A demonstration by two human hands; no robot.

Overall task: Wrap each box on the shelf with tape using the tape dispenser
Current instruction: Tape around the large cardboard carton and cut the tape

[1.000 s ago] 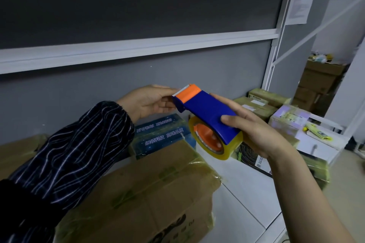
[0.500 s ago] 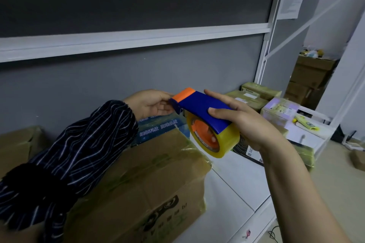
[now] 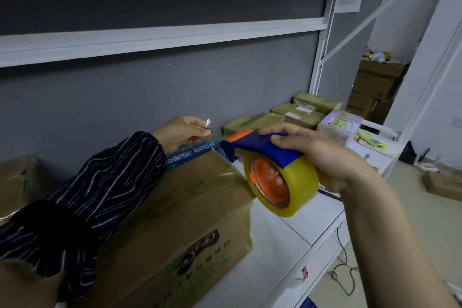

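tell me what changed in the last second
The left hand has drawn leftward off the orange end of the tape dispenser, pinching the tape end and pulling out a clear strip. The right hand still grips the dispenser; the cardboard box lies unmoved.

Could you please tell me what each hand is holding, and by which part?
The right hand grips the tape dispenser around its blue body and roll; the left hand pinches the free end of the clear tape.
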